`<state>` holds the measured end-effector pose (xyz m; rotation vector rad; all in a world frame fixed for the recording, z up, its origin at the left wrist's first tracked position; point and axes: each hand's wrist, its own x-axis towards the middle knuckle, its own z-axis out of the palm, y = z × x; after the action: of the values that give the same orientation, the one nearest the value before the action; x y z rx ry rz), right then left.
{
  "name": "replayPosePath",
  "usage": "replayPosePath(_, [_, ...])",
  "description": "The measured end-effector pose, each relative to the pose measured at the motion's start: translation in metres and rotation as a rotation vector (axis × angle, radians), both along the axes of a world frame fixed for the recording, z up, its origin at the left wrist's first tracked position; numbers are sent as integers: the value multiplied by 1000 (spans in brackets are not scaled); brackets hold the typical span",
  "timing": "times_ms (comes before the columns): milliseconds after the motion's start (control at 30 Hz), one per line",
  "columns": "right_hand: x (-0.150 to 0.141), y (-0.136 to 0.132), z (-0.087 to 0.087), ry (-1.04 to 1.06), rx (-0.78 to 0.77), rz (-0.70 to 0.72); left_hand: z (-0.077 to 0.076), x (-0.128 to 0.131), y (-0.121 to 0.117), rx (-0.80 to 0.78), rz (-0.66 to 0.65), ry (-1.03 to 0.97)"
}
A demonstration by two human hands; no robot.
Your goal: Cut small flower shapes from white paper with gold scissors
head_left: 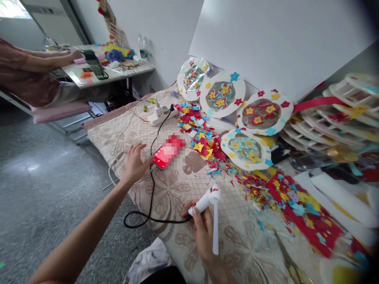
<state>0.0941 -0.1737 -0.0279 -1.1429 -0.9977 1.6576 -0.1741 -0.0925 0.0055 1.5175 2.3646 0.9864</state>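
In the head view my right hand [203, 228] is wrapped round the handle of a white glue gun [204, 201]. A white stick [216, 232] juts from the gun's rear, and a black cord [152, 189] runs from the handle to the power strip. My left hand [135, 162] is open with its fingers spread, and its thumb is at the near left corner of a phone [161, 157]. The phone lies face up with a red screen, partly blurred. Whether the thumb touches it, I cannot tell.
A white power strip [161, 116] lies at the far left of the patterned cloth [166, 187]. Felt scraps [207, 148], star-decorated rings [222, 94] and scissors [286, 252] lie ahead and right. Another person [29, 75] sits at a second table.
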Motion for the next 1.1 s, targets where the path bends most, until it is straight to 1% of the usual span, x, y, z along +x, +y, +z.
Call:
replayPosePath(67, [1,0,1,6,6,36,-6,2,6,-62,84,42])
replayPosePath(133, [3,0,4,18,11,63,-10,5,9,-122,131,33])
replayPosePath(233, [6,1,15,-2,-12,107,-13,6,11,-160,151,11])
replayPosePath(333, [8,4,24,-16,-33,147,-13,6,11,-157,152,-1])
replayPosePath(400, [8,5,25,10,-22,136,-13,6,11,-151,155,-7])
replayPosePath(567, [4,5,18,60,-31,115,-15,7,11,-141,162,-6])
replayPosePath(733, [-3,4,18,118,-54,21,-14,9,10,-151,156,-2])
replayPosePath(933, [-4,4,22,79,-62,18,-12,9,9,-183,133,-17])
replayPosePath(1100, [-4,5,23,74,-85,2,-14,8,10,-182,134,-29])
